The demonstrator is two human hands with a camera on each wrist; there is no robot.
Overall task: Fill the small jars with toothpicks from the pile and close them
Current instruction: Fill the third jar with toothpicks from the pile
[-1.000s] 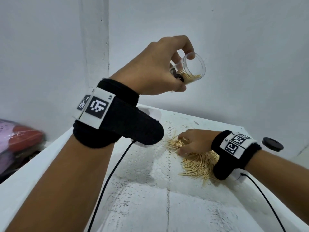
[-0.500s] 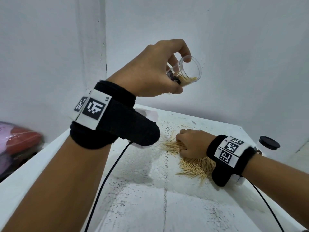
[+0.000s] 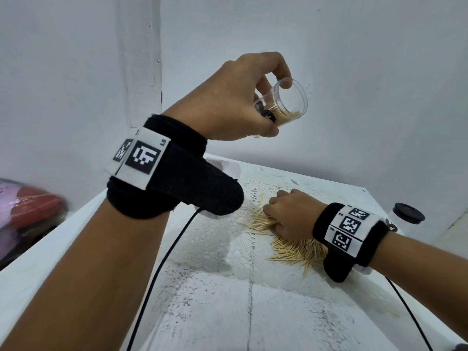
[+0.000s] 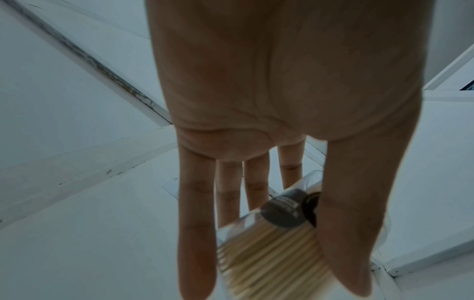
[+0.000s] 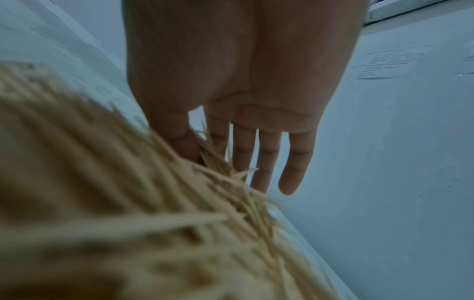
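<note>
My left hand (image 3: 274, 105) is raised above the table and grips a small clear jar (image 3: 293, 97). The jar is tilted with its open mouth toward the right, and a layer of toothpicks lies inside it. In the left wrist view the jar (image 4: 269, 259) sits between thumb and fingers, with a black lid (image 4: 284, 211) tucked against the thumb. Lower down, my right hand (image 3: 276, 216) rests knuckles-up on the toothpick pile (image 3: 296, 252). In the right wrist view its thumb and forefinger (image 5: 205, 150) pinch a small bunch of toothpicks from the pile (image 5: 128, 203).
The white table (image 3: 253, 312) has a worn, speckled top and meets white walls behind. A second jar with a black lid (image 3: 407, 214) stands at the far right edge. A pink and red object (image 3: 27, 214) lies off the table on the left. Black cables hang from both wristbands.
The right hand has crept slightly left over the pile and its fingers have curled in on toothpicks. The left hand holds the tilted jar aloft in nearly the same spot.
</note>
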